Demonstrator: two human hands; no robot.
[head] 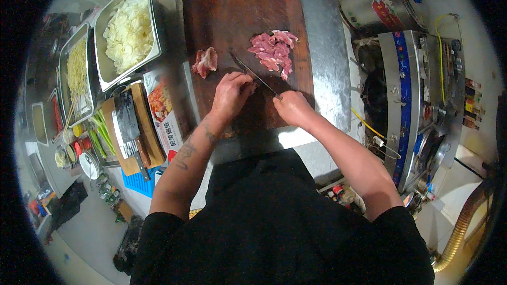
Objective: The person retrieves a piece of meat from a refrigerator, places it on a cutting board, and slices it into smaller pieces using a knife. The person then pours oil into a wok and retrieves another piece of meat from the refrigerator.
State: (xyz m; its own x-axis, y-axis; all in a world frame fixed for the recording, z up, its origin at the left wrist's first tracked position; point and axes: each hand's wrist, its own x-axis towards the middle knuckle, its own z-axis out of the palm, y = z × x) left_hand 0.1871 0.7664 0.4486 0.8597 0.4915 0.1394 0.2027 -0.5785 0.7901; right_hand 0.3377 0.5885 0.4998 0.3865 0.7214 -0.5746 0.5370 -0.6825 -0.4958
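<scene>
A dark wooden cutting board [241, 12] lies before me. My right hand [293, 107] grips the handle of a knife [262, 80], whose narrow blade points up and left across the board. Beside the blade, my left hand [234, 94] has its fingers curled down near the board; whether they press on a piece of meat cannot be told. Sliced raw meat [274, 51] forms a loose pile beyond the knife on the right. A larger chunk of raw meat [205, 62] rests at the board's left side.
Left of the board stand a metal tray [157, 43] of shredded cabbage and another tray [93, 103] of noodle-like strips. Two cleavers [127, 114] lie on a smaller wooden board [149, 126], next to a printed box [163, 107]. A steel stove unit [400, 107] stands at the right.
</scene>
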